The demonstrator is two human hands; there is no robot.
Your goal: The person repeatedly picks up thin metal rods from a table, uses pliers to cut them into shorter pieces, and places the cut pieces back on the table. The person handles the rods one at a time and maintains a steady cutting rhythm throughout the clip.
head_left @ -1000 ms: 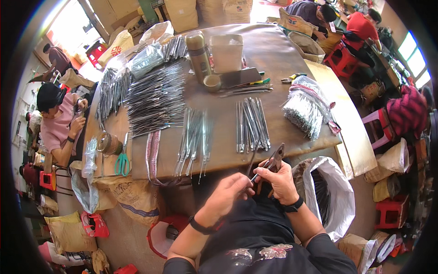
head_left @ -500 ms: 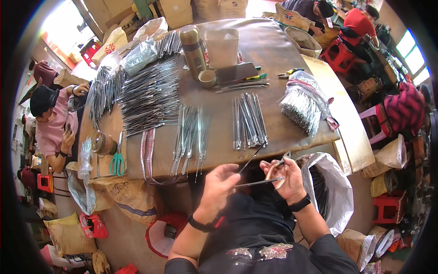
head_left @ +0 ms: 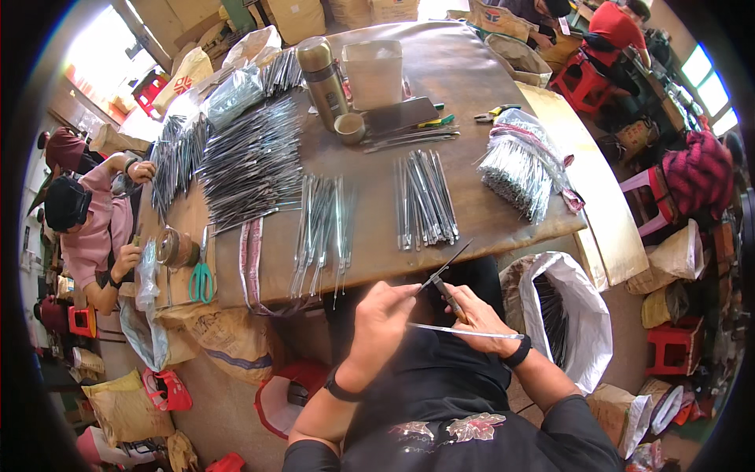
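Observation:
My left hand (head_left: 379, 318) pinches two thin metal strips at the near edge of the table. One dark strip (head_left: 459, 253) slants up to the right, while a silver strip (head_left: 472, 333) reaches across below my right hand. My right hand (head_left: 481, 321) is closed round a pliers-like tool (head_left: 451, 300) with a dark head and tan handle. The tool's head meets the dark strip close to my left fingertips. Just beyond lie a bundle of metal strips (head_left: 427, 200) and a looser group of strips (head_left: 321, 228).
A large strip pile (head_left: 252, 165), a thermos (head_left: 322, 82), a cup (head_left: 350, 129), a plastic tub (head_left: 372, 75) and a bagged bundle (head_left: 519, 169) stand on the table (head_left: 377, 263). Teal scissors (head_left: 202, 282) lie left. An open white sack (head_left: 586, 322) stands right. A co-worker (head_left: 98, 208) sits left.
My right hand has turned over, bringing the tool's head up and left onto the dark strip. The silver strip's far end has swung right. The left co-worker's hands have moved.

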